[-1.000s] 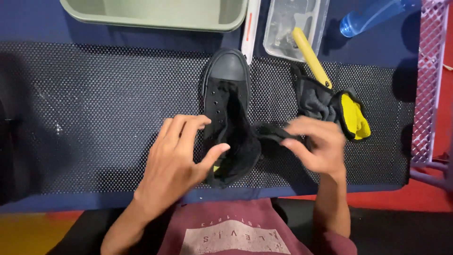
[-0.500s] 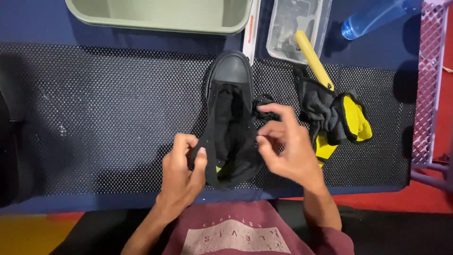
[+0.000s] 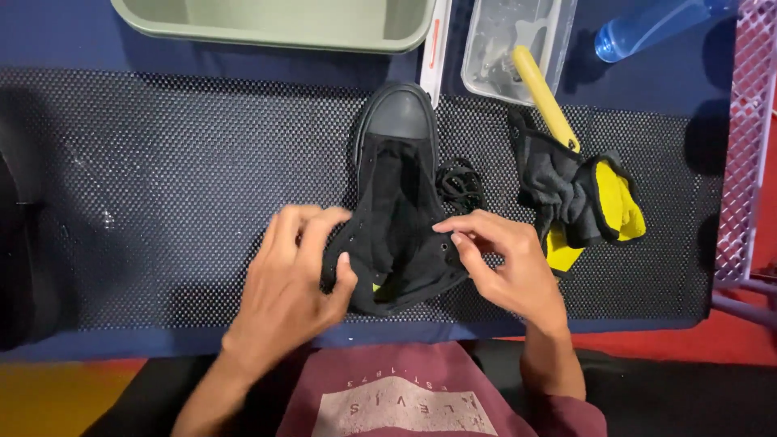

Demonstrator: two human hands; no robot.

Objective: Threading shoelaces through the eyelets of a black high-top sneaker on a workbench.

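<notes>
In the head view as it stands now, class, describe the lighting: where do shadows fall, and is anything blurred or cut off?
Head view: light is dim and even, so the black shoe loses detail against the dark mesh mat; a soft shadow darkens the mat's left edge; the left hand and right hand look sharp; the green tray is cropped at the top.

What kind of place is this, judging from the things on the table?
Probably a shoe-cleaning work table: a black high-top shoe lies on a black mesh mat, with a green basin and a grey-and-yellow cloth nearby.
</notes>
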